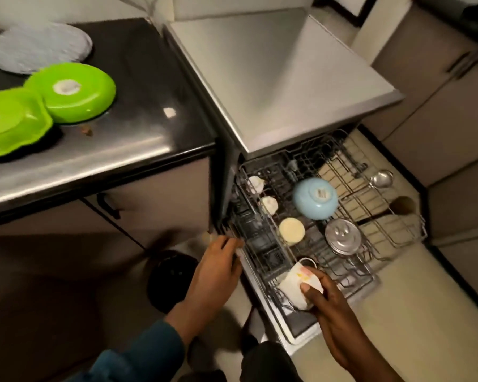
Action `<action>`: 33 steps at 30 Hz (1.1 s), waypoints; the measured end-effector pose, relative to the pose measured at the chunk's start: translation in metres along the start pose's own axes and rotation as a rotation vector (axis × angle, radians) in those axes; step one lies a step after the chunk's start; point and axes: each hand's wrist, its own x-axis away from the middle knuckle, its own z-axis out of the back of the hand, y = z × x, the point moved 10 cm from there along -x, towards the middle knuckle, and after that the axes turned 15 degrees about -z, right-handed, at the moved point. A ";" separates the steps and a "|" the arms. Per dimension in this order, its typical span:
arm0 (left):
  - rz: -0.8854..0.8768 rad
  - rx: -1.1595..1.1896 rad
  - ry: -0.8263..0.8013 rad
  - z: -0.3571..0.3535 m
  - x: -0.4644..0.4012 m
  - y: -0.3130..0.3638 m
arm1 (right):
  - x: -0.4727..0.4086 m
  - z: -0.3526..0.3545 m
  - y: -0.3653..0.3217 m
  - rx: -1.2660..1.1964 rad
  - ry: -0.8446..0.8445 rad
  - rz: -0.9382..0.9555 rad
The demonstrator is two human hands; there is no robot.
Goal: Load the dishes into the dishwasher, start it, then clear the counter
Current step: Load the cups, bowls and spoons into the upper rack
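The dishwasher (282, 78) stands open with its wire upper rack (398, 238) pulled out. In the rack sit an upturned blue bowl (315, 198), a steel lid (342, 237), a pale round cup (291, 231), two small white cups (255, 184) and a steel ladle (381, 179). My right hand (331, 307) grips a white mug (298, 288), upside down, at the rack's near corner. My left hand (218, 266) touches the rack's left front edge, its fingers curled at the frame. On the counter (149, 106) lie two green plates (75, 92) and a white plate (39, 46).
A crumb (86, 130) lies on the dark counter near the green plates. A black round bin (174, 279) stands on the floor left of the dishwasher. Cabinet doors with handles (464, 64) run along the right. Light floor shows under the rack.
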 end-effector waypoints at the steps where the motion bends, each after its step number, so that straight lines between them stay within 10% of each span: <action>1: -0.003 0.013 -0.035 -0.014 -0.002 0.003 | -0.001 0.013 0.003 0.004 0.037 0.005; 21: -0.089 -0.164 -0.385 -0.213 -0.080 0.038 | -0.098 0.178 -0.024 0.574 0.575 0.205; 33: -0.203 -0.313 -0.481 -0.235 -0.076 0.022 | -0.213 0.182 0.021 1.298 0.469 -0.021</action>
